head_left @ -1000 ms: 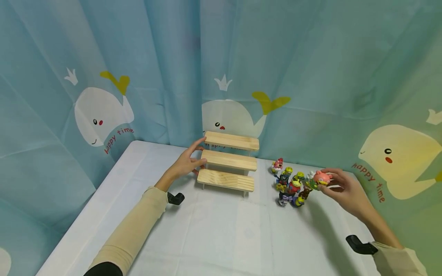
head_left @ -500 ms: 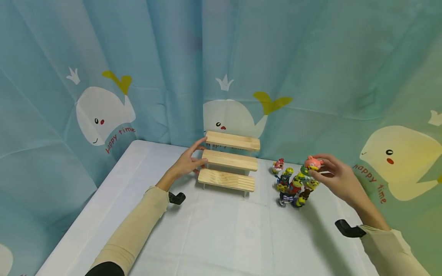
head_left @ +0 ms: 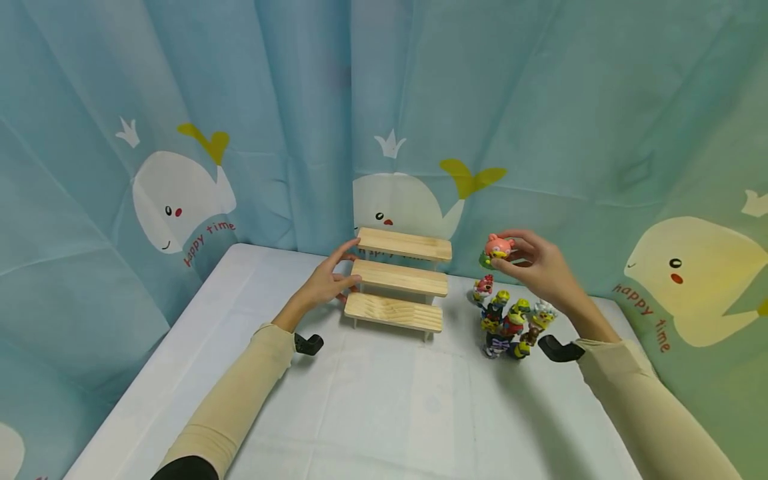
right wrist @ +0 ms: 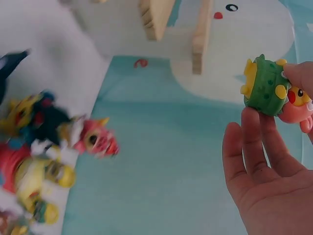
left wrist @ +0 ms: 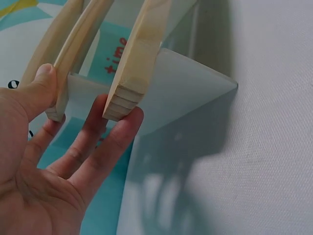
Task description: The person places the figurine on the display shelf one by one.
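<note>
My left hand (head_left: 324,283) holds the left end of a three-tier wooden display stand (head_left: 399,278). In the left wrist view, the thumb lies against one board and the fingertips touch the ends of the boards (left wrist: 134,73). My right hand (head_left: 537,263) pinches a small toy figure (head_left: 499,247) with a pink head, above the back of the table and right of the stand. The right wrist view shows the figure's green body (right wrist: 266,85) between thumb and fingers, its pink head partly hidden by the hand.
Several colourful toy figures (head_left: 513,320) stand close together right of the stand, below my right hand. A pink one (head_left: 483,287) is at the group's back left. A whale-printed curtain (head_left: 570,133) hangs behind the white-covered table (head_left: 372,400).
My right hand has lifted the pink-headed toy figure up and left, from the right side of the group to above its back. The left hand stays on the stand.
</note>
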Motion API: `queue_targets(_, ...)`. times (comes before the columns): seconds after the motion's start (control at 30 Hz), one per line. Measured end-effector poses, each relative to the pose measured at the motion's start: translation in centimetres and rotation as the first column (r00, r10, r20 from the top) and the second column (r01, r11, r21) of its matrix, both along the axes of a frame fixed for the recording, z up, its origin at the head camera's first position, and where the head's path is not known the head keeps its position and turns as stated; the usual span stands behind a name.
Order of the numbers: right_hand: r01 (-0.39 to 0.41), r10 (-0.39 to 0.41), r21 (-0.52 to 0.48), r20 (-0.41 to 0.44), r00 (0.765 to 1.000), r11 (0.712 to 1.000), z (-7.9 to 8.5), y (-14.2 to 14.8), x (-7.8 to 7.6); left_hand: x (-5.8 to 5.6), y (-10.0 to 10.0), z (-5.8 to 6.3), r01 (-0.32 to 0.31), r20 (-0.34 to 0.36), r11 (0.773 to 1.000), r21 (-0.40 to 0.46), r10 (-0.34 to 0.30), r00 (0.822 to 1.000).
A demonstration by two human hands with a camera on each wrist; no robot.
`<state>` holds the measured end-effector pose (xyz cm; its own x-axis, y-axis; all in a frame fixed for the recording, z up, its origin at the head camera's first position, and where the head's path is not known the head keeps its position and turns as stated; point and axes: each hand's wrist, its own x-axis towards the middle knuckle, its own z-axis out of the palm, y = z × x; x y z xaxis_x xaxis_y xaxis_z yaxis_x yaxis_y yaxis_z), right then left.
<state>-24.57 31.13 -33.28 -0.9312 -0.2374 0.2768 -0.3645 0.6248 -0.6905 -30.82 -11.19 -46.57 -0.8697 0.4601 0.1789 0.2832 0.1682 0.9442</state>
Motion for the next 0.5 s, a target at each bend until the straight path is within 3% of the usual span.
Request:
queue_targets(0.3, -0.102, 0.103, -0.073, 0.003, 0.995, 0.992, 0.9, -4.6, -3.3, -0.1, -0.2, 0.0, -0.003, -0.006, 1.0, 0.021, 0.003, 1.0)
queue_targets(0.5, -0.156, 0.16, -0.117, 0.023, 0.987, 0.981, 0.7, -7.8, -4.9, -0.2, -0.2, -0.1, -0.003, 0.01, 1.0, 0.022, 0.003, 1.0)
